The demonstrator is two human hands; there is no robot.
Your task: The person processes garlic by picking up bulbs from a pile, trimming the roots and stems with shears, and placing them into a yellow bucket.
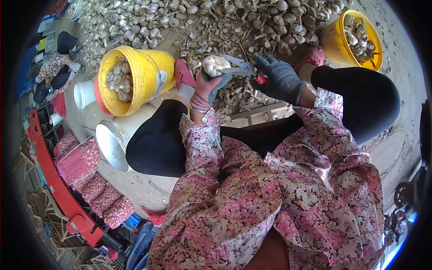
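My left hand (208, 87), in a pink and grey glove, is closed around a white garlic bulb (215, 65). In a dark grey glove, my right hand (280, 79) grips pruning shears (240, 68) with a red handle part. The shears' blades are spread apart, and they reach up against the bulb's right side. Bits of dry stalk and skin lie on the ground beneath both hands. The fingertips of my left hand are partly hidden behind the bulb.
A yellow bucket (136, 83) of garlic stands at left, another yellow bucket (337, 39) at upper right. Beyond my feet spreads a garlic heap (274, 20). White buckets (108, 141), filled pink net sacks (96, 184) and a seated person (56, 67) are at left.
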